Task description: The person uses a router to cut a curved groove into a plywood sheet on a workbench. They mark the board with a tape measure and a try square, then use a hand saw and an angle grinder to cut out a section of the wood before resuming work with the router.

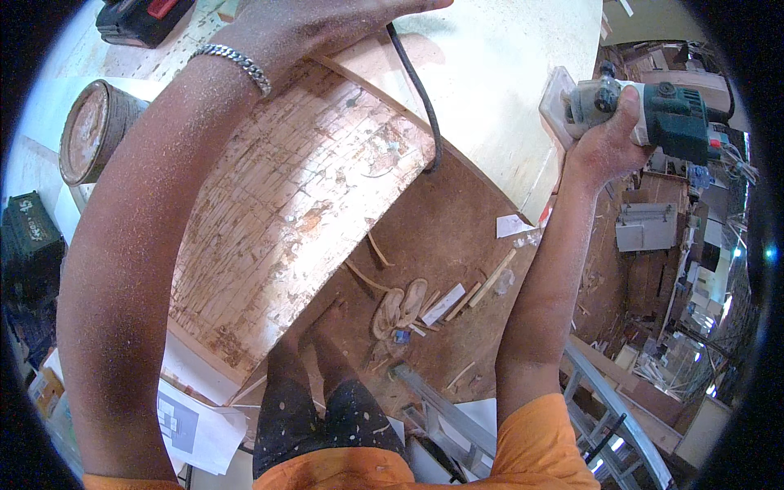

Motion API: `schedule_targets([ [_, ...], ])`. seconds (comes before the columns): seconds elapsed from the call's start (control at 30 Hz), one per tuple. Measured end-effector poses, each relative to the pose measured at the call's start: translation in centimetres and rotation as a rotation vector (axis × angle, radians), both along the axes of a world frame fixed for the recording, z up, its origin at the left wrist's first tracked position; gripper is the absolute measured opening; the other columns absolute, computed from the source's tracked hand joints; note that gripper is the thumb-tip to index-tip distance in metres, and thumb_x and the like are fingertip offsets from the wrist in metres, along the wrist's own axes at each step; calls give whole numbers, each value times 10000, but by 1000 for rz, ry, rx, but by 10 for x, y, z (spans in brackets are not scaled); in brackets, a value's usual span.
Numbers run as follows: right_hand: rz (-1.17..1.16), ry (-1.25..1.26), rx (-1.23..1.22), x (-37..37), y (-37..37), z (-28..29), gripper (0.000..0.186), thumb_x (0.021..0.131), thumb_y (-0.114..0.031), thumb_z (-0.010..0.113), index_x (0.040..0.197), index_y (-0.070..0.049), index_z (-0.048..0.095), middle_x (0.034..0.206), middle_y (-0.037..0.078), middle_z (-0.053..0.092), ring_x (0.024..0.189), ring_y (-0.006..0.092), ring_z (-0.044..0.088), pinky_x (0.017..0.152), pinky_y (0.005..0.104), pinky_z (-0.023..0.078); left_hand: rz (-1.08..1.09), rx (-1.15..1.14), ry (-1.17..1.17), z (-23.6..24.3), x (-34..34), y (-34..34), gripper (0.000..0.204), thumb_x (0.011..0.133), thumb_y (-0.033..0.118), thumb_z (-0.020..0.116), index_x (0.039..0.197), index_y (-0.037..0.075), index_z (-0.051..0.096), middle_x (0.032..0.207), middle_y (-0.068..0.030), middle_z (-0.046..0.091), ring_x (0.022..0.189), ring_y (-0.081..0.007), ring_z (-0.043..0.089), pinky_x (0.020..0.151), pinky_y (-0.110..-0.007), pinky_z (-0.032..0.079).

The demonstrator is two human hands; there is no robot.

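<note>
My right hand (612, 147) is wrapped round a dark green and grey trim router (665, 110). The router lies on its side, its pale base plate (559, 106) against the right edge of a large cream panel (506, 73). My left hand (327, 26), with a chain bracelet on its wrist, reaches over the panel at the top, a digit stretched out to the right; part of it is cut off by the frame. A black cable (420, 90) emerges beside that hand and hangs over the panel's near edge. Fine dust covers my left forearm.
A scratched wooden worktop (294, 212) lies below the panel. To the left are a tin (98, 135), a dark green box (33, 233) and a black-and-red case (143, 20). Sandals (398, 309) and wood strips (490, 279) litter the floor. A metal ladder (608, 408) stands lower right.
</note>
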State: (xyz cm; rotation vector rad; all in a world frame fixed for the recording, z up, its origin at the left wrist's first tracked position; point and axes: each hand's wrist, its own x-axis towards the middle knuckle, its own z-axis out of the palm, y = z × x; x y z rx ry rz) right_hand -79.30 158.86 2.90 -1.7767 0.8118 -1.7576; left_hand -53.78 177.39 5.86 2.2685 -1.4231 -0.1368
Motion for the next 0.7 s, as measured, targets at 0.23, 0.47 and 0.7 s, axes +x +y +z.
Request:
schedule_targets([
  [0.23,-61,-18,-132,1,-12,-6,585,859,-349,833,1212,64,615,1176,171,705,1021,263,702,893,390,559,1,5,-45,6,-5,6,905,908,738,551,1429,-3,540,1239,-232,670,1262,-364,528,1096,-529,409],
  [0.47,-114,-2,-163,1,-20,-4,556,862,-342,826,1190,65,638,1146,174,716,995,266,711,881,387,566,-2,57,53,5,2,-4,913,906,732,560,1431,-14,525,1256,-226,673,1280,-346,548,1084,-535,432],
  [0.7,-105,-13,-94,4,-13,-3,544,864,-324,825,1188,69,634,1144,180,713,999,261,704,884,383,572,16,12,-19,4,-2,-2,934,907,736,560,1438,-32,508,1223,-265,656,1255,-381,546,1078,-534,432],
])
